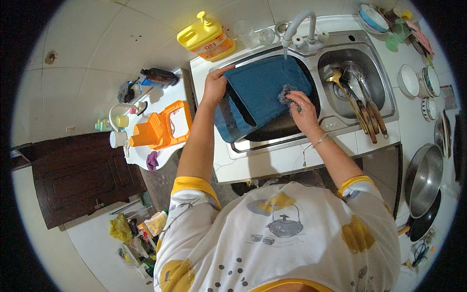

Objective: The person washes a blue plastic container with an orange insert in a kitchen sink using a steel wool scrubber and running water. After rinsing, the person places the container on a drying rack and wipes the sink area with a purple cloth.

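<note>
A large dark blue cutting board (272, 87) with rounded corners and a long slot near its left end lies tilted over the left sink basin (311, 73). My left hand (215, 86) grips its upper left edge, the index finger stretched along the rim and the other fingers partly hidden. Pinched in the fingers of my right hand (304, 113) is a grey steel wool scrubber (287, 93), pressed to the board's right part. From the white faucet (299, 30) at the back, water appears to run onto the board's far edge.
Several long-handled utensils (367, 104) lean in the right basin. A yellow pump jug (208, 41) stands behind the sink's left corner. White bowls (408, 80) and a large metal pan (423, 180) are at the right. An orange plastic rack (163, 129) sits on a washbasin at left.
</note>
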Motion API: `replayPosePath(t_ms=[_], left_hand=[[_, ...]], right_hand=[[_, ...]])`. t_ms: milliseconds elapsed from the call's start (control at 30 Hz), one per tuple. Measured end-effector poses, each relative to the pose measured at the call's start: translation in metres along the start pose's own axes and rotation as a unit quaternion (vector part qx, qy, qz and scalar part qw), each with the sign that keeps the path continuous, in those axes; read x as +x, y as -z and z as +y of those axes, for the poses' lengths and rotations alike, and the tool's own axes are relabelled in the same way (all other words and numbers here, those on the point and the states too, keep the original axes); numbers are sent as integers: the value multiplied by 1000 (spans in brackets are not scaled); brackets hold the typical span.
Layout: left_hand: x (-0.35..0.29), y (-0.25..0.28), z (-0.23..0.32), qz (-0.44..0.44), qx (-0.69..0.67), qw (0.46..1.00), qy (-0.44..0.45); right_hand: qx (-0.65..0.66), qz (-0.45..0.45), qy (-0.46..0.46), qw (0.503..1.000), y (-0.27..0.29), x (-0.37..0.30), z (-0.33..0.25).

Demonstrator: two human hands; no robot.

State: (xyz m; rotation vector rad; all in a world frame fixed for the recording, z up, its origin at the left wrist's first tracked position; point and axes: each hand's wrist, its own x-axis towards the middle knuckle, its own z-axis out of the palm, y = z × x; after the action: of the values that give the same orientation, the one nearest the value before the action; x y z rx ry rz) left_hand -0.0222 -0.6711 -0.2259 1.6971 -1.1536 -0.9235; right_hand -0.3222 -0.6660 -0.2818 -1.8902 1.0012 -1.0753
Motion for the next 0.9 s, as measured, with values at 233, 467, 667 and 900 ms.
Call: replayPosePath(t_ms=[233,467,667,900], left_hand=[[-12,-3,22,10,-11,1000,21],[-12,4,17,-41,-43,997,54],[-4,8,6,-9,-7,999,40],[-9,2,28,-37,-57,994,80]], right_hand=[[45,-86,119,988,-53,18,-92],[35,-148,138,979,-40,38,-91],[59,-153,165,973,-39,30,-87],[56,-212,183,958,-49,73,-81]])
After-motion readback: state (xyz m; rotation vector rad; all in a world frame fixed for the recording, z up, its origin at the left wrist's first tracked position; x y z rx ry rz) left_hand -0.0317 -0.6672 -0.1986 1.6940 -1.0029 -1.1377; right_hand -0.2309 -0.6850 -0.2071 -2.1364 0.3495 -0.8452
